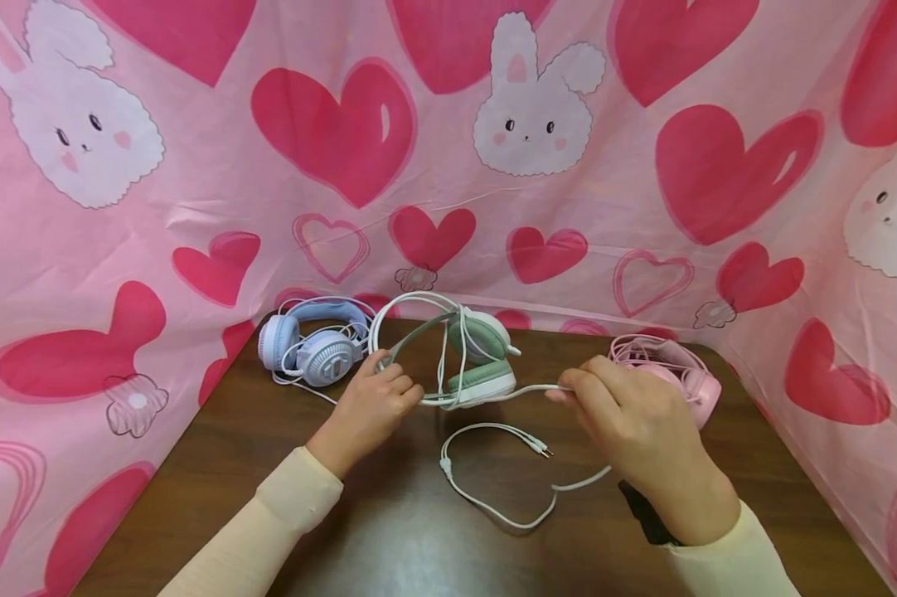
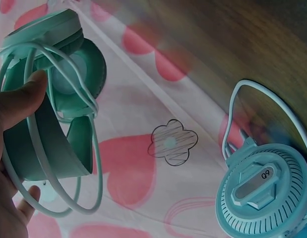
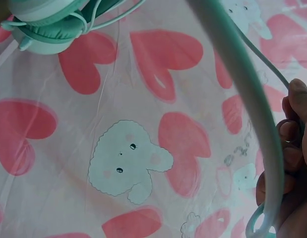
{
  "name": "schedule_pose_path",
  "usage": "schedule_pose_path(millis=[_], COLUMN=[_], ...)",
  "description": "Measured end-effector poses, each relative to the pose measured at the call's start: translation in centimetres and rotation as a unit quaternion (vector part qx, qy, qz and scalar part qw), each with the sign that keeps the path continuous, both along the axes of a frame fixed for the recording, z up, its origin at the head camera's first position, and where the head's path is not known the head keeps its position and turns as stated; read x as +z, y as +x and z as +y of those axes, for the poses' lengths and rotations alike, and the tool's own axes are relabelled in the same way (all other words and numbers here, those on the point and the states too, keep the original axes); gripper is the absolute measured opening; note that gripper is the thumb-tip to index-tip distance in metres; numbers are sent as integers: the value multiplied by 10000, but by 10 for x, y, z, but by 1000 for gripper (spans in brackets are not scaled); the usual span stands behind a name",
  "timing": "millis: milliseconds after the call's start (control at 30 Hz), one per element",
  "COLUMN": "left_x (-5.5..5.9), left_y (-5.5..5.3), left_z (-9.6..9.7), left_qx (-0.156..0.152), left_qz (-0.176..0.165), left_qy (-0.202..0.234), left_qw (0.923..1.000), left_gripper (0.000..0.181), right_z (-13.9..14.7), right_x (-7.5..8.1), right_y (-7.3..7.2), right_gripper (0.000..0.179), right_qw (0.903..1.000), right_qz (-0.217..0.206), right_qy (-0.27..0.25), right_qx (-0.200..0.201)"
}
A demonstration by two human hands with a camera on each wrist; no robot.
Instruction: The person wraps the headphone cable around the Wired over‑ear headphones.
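My left hand (image 1: 380,408) grips the headband of a white and green pair of headphones (image 1: 486,383), held up over the table with the ear cups toward the right. Loops of white cable run around the band and cups; the left wrist view shows the thumb across the green headband (image 2: 59,144). To the right, my right hand (image 1: 635,414) pinches the headphones' white cable (image 1: 526,390), stretched between hand and ear cup. From below that hand the cable's loose part curves over the table, ending in two plugs (image 1: 544,452).
Blue headphones (image 1: 329,356) lie at the back left of the brown wooden table (image 1: 389,531). Pink headphones (image 1: 698,390) stand at the back right, partly behind my right hand. A pink cloth (image 1: 448,182) with hearts and rabbits hangs around the table's back and sides.
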State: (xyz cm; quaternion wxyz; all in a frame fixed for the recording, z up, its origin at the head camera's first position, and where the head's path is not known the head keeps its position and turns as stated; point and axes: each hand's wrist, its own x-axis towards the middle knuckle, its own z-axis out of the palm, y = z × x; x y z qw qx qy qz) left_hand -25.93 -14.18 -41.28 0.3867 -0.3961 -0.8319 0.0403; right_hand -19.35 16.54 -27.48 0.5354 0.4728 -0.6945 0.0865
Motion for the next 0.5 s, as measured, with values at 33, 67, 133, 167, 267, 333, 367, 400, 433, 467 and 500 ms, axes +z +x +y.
schedule_pose_path(millis=[33,67,133,167,267,333,367,400,433,467,500], left_x=[0,-1,-2,-3,-5,-7,-7,-8,-8,-9,-9], left_y=[0,1,2,2,4,4,5,5,6,7,7], left_z=[0,0,1,1,2,3,3,3,4,4,4], left_qx=[-19,-31,-65,-85,-159,-211,-248,-269,-297,-305,-314], left_qz=[-1,-2,-40,-58,-98,-106,-102,-100,-100,-92,-79], left_qy=[-15,-37,-57,-61,-44,-23,-6,1,11,4,-10], left_qw=[10000,10000,10000,9999,9998,9997,9996,9996,9995,9995,9995], left_gripper=[27,26,26,26,26,26,26,27,27,28,29], right_z=[0,0,1,1,1,1,1,1,1,1,1], right_x=[1,2,3,3,5,7,8,8,9,9,10], right_y=[-1,-2,-5,-6,-10,-12,-12,-13,-13,-13,-14], right_gripper=[36,36,36,35,35,35,35,34,34,34,34], right_qw=[10000,10000,10000,9999,9998,9998,9998,9998,9998,9998,9998], right_qz=[-4,-6,7,25,72,92,99,96,85,87,63], right_qy=[4,20,42,50,79,70,73,69,77,73,86], right_qx=[-15,-31,-84,-117,-173,-168,-168,-159,-166,-159,-167])
